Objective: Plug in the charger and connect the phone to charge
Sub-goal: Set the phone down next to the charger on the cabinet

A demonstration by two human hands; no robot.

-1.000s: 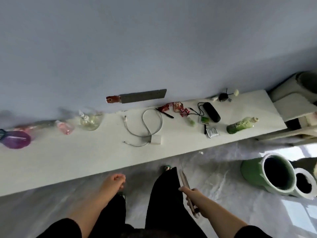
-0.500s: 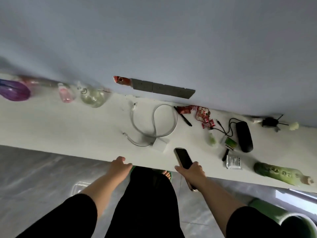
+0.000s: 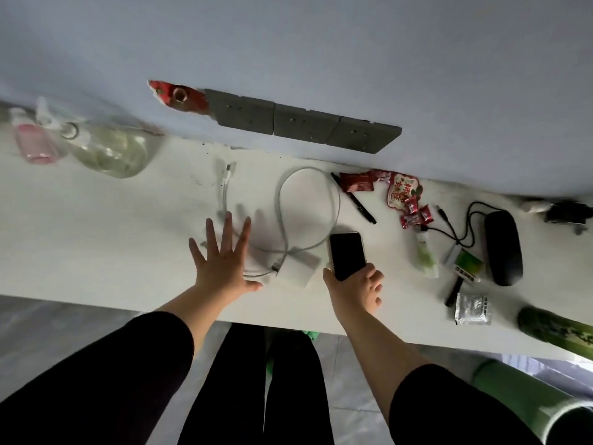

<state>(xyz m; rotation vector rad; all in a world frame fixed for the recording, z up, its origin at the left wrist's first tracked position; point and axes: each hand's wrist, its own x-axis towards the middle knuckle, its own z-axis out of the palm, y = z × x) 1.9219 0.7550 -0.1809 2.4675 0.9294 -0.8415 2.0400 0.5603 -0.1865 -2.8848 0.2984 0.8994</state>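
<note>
A white charger block (image 3: 296,268) lies on the white shelf (image 3: 96,239) with its white cable (image 3: 308,200) looped behind it; the cable's free plug end (image 3: 228,168) points at the wall. Grey wall sockets (image 3: 305,123) run in a strip just above the shelf. My left hand (image 3: 224,258) hovers with fingers spread, just left of the charger, over part of the cable. My right hand (image 3: 356,290) holds a dark-screened phone (image 3: 347,254) by its lower end, right beside the charger.
A clear glass bottle (image 3: 112,149) and a pink bottle (image 3: 32,142) stand at the left. To the right lie a black pen (image 3: 356,200), red sweets (image 3: 404,197), a black case (image 3: 502,245) with cord, small packets (image 3: 473,308) and a green bottle (image 3: 558,332). A green pot (image 3: 526,403) sits on the floor.
Both hands have come up from the shelf's front edge over its top. The left hand has spread open beside the charger; the right has carried the phone forward next to it.
</note>
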